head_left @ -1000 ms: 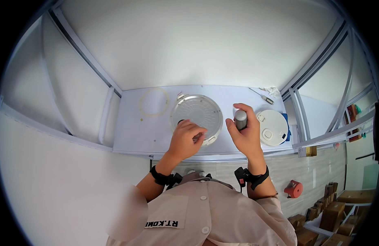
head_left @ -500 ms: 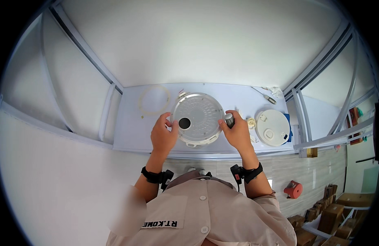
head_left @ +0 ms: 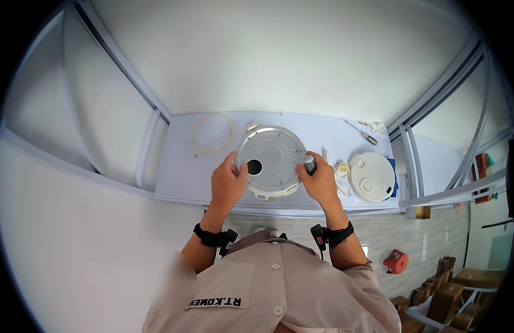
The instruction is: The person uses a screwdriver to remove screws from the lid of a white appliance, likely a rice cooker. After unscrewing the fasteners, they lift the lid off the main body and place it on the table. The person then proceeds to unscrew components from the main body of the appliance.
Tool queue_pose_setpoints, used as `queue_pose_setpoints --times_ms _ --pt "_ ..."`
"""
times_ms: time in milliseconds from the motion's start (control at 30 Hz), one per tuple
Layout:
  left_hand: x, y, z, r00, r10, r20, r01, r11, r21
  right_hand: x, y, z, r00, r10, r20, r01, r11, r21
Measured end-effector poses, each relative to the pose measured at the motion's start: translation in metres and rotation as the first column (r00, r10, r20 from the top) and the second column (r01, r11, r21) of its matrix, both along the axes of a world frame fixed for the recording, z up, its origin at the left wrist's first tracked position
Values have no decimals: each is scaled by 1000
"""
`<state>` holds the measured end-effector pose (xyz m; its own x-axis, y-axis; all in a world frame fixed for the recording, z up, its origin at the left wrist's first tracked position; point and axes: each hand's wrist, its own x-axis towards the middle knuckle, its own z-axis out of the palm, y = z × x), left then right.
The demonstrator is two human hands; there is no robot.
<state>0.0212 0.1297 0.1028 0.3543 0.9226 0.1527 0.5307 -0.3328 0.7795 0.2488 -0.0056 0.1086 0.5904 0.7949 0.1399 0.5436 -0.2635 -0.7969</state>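
A round lid [head_left: 276,150] with a silver disc face and a white rim lies in front of me on the bench. Near its left edge is a black round hole [head_left: 254,167]. My left hand [head_left: 228,180] grips the left rim, the thumb beside that hole. My right hand [head_left: 321,180] is closed around a short grey cylinder with a silver end [head_left: 309,164], perhaps a tool handle; its thumb rests on the lid's right edge. What the fingers do under the rim is hidden.
On the white bench [head_left: 182,183], a pale ring [head_left: 193,141] lies at the left. To the right are a white round cover [head_left: 372,176] over something blue, small cream parts [head_left: 342,169] and a screwdriver [head_left: 368,137]. A red stool [head_left: 396,261] stands on the floor.
My left hand has shifted slightly right and its thumb now reaches the hole's edge. The lid seems barely moved; the whole view has shifted a little.
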Motion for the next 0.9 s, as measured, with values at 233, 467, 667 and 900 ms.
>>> queue_pose_setpoints --times_ms 233,467,667,900 --pt "-1 1 -2 999 -18 34 17 999 43 3 3 -4 995 -6 -98 11 999 46" --pt "0 -1 8 998 -22 51 21 999 31 3 3 2 996 -1 -89 8 997 75" --pt "-4 -7 20 997 10 82 -14 999 47 -4 3 18 996 27 -86 -20 996 83" --pt "-29 -13 28 993 69 97 -78 993 88 -21 6 40 980 114 -163 -103 992 74"
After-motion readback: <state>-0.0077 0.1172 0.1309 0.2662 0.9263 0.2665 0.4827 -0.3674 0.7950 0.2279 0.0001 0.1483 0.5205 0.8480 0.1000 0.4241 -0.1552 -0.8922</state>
